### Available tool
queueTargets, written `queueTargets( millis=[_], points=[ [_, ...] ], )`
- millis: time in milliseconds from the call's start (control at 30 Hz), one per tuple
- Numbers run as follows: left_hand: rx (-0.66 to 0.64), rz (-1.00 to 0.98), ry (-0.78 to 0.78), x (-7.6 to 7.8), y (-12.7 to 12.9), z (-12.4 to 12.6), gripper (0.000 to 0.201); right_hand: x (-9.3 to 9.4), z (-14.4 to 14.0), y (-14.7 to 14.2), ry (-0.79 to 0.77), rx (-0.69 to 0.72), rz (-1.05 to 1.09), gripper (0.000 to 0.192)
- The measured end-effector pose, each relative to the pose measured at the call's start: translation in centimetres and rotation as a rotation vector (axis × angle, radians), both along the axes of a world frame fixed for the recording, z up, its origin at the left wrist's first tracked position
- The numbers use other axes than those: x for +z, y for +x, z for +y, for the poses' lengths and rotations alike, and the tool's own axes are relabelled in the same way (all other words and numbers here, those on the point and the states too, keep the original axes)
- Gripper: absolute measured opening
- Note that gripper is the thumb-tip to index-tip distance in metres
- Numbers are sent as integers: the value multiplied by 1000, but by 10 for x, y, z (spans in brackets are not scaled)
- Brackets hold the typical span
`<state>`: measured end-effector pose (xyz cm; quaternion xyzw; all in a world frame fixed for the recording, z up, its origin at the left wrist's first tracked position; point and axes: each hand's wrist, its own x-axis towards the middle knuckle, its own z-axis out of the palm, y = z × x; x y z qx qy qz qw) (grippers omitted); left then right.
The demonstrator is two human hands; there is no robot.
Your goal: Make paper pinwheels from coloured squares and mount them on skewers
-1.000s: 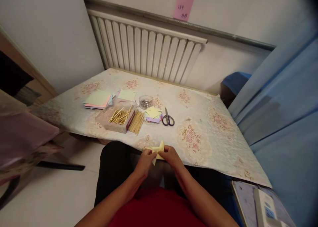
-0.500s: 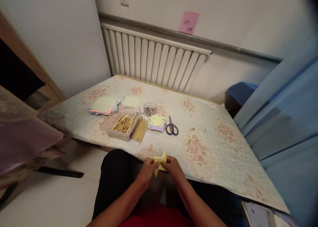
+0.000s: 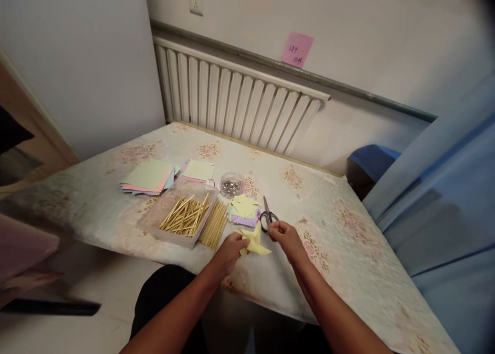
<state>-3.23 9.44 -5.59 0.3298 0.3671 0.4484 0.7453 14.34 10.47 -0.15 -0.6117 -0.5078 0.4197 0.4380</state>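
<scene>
Scissors [image 3: 267, 218], paper stack [image 3: 244, 211] and sticks [image 3: 214, 224] crowd ahead; table [image 3: 348, 251] rightward lies bare.

Clear box [image 3: 154, 225] of wooden sticks [image 3: 185, 217] sitting on flowered worktop [image 3: 348, 240]; paper stacks [image 3: 149, 177] lying behind it, small bowl [image 3: 232, 184] standing near. Radiator [image 3: 240, 103] running along wall, pink note [image 3: 297, 49] sticking above.
</scene>
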Motion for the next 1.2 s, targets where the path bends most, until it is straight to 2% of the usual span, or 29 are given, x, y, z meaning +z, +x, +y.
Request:
queueTargets(
  millis=[133, 267, 400, 533, 633, 800, 967, 1067, 1200],
  points=[
    [-48, -32, 48, -5, -2, 31, 21, 23, 58, -16, 82, 45, -109, 17],
    [-75, 0, 59, -19, -4, 46, 20, 30, 114, -39, 176, 179, -256, 13],
    [-98, 21, 98, -18, -5, 55, 12, 25, 169, -66, 204, 290, -489, 11],
    [-107, 32, 68, -18, -9, 66, 12, 13, 219, -95, 143, 416, -872, 17],
    [-100, 49, 42, -23, -12, 73, 11, -1, 249, -114, 109, 480, -975, 16],
    [-94, 82, 18, -27, -14, 77, 8, -28, 279, -133, 43, 556, -1083, 13],
    [-113, 77, 13, -27, -13, 78, 8, -47, 290, -140, 8, 599, -1156, 10],
    [-112, 82, -4, -27, -14, 78, 9, -52, 291, -140, 9, 596, -1164, 9],
    [-106, 122, 0, -24, -15, 78, 9, -49, 290, -134, 5, 588, -1137, 11]
  ],
)
